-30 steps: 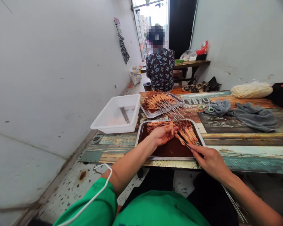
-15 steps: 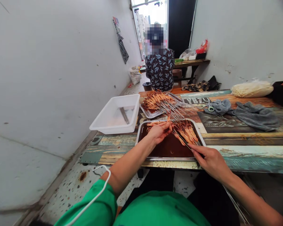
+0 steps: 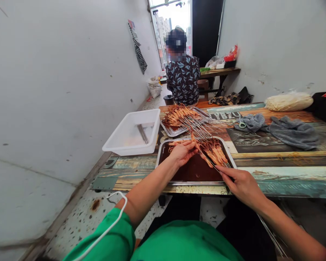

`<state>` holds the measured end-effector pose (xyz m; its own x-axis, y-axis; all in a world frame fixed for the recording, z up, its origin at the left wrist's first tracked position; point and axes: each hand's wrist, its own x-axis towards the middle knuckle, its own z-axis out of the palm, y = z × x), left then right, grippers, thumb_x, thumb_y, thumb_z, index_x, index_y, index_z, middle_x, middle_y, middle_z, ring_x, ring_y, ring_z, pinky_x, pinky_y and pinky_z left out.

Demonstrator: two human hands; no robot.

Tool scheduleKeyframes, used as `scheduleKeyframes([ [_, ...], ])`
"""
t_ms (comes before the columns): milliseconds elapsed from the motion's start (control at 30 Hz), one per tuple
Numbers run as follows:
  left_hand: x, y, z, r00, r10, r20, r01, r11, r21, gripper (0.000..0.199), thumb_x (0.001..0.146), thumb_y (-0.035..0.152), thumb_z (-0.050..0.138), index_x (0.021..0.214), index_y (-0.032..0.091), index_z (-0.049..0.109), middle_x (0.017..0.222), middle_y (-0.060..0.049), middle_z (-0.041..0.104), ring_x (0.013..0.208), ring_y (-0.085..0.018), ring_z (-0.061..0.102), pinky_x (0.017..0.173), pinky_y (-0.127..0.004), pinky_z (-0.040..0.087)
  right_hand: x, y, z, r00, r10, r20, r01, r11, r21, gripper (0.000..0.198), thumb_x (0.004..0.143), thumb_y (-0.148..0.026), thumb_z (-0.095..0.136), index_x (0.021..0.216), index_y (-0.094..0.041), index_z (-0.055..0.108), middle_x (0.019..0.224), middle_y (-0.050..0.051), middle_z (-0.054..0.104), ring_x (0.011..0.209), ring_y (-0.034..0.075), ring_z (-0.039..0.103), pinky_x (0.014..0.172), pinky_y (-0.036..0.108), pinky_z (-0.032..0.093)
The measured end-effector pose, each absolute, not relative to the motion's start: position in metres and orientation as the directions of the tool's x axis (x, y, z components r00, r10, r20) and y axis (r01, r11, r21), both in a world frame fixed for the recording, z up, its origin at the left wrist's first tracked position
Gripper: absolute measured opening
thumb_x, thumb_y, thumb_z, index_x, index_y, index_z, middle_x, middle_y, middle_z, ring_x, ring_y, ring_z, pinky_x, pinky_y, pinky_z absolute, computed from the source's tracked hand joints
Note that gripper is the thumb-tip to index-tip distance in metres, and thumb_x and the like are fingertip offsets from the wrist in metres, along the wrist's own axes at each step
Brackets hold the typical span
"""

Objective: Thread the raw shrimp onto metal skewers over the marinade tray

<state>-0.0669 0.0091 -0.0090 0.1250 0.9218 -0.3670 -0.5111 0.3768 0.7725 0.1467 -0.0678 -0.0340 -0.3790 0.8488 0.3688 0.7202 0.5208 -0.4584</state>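
Observation:
My left hand pinches a reddish-brown piece of meat that looks like a duck tongue, its thin end pointing up. In my right hand the fingers close on a thin metal skewer, which slants up leftward to the pinched piece. How far its tip goes in is hidden by my left fingers. Both hands are over a metal tray of dark brown sauce. More meat pieces, several on skewers, lie along the tray's right side and back.
Behind the tray, a second tray carries a heap of skewered meat. On its left stands a white plastic tub with metal skewers in it. Grey cloths and a bagged pale bundle lie right. A person sits beyond the table.
The right hand and skewer have barely moved. My left hand still pinches the meat piece, now more in line with the skewer. The camera view has shifted slightly.

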Motion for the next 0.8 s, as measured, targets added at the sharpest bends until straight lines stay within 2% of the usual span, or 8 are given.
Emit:
scheduleKeyframes([
  [367,-0.0661,0.01,-0.008,0.095,0.943,-0.32,-0.489,0.324,0.81,0.01,0.078,0.006,0.057,0.074,0.009,0.065,0.067,-0.003,0.062,0.062,-0.006,0.056,0.064,-0.018,0.046,0.1472,-0.0678,-0.0323,-0.375,0.848,0.375,0.693,0.525,-0.494,0.031,0.083,-0.021,0.046,0.105,-0.025,0.066,0.098,0.002,0.069,0.082,0.017,0.067,0.072,0.025,0.053],
  [800,-0.0632,0.0083,-0.0088,0.096,0.963,-0.252,-0.482,0.267,0.834,0.004,0.074,0.007,0.062,0.072,0.008,0.065,0.068,-0.003,0.062,0.064,-0.007,0.056,0.067,-0.021,0.044,0.148,-0.0667,-0.0347,-0.382,0.836,0.395,0.709,0.539,-0.455,0.031,0.083,-0.021,0.045,0.105,-0.025,0.067,0.096,0.002,0.07,0.079,0.017,0.068,0.069,0.025,0.054],
])
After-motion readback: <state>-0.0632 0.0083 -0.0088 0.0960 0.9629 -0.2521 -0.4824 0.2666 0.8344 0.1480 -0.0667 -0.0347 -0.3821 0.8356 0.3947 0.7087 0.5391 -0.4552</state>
